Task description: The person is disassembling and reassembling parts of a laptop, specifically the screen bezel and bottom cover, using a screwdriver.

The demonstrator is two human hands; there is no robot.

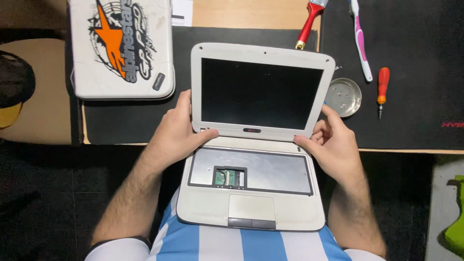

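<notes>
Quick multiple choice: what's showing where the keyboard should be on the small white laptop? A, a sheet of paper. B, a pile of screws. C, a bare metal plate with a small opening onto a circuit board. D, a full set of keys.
C: the laptop has no keys, only a bare grey metal plate with a small cutout exposing a green board, while the left hand and right hand grip the screen's lower corners.

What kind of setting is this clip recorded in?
Probably a home electronics repair desk. Both hands hold a small white laptop with its keyboard removed; a screwdriver, a round metal parts tin and a brush lie on the black mat.
</notes>
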